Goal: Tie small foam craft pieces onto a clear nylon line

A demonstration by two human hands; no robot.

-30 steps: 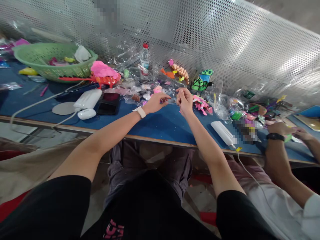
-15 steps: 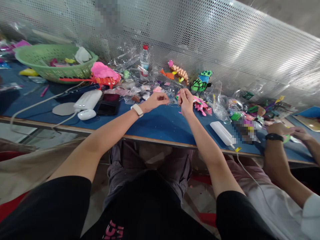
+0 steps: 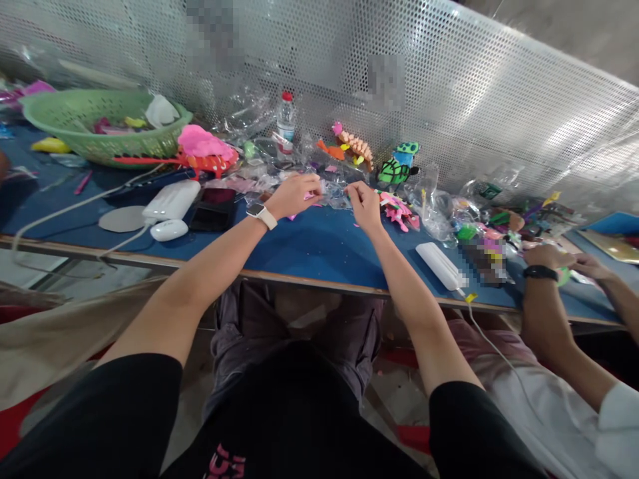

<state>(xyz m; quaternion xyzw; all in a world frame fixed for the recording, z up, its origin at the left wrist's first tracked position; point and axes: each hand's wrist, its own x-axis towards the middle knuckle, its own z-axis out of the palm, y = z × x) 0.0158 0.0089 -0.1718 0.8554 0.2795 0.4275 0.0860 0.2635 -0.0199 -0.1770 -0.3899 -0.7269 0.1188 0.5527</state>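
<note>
My left hand [image 3: 295, 195], with a watch on its wrist, reaches over small plastic packets in the middle of the blue table. Its fingers are curled around a pink piece [image 3: 309, 195], mostly hidden by them. My right hand [image 3: 364, 203] is closed in a pinch beside crumpled clear plastic [image 3: 338, 193]; what is between its fingertips is too small to make out. Just right of that hand lies a pink clay figure [image 3: 399, 211]. Behind the hands stand a green-and-black clay turtle [image 3: 394, 170] and a brown figure with pale spikes [image 3: 357, 146].
A green basket [image 3: 104, 143], a red-and-pink clay creature [image 3: 207, 153], a white power bank [image 3: 172, 199] and a dark phone [image 3: 214, 209] are at left. A bottle [image 3: 285, 126] stands behind. Another white power bank [image 3: 439, 266] lies at right, near a co-worker's hands [image 3: 549, 256].
My left hand has moved slightly left and up over the packets, and its fingers now curl around something pink. My right hand has turned and lowered a little beside the clear plastic.
</note>
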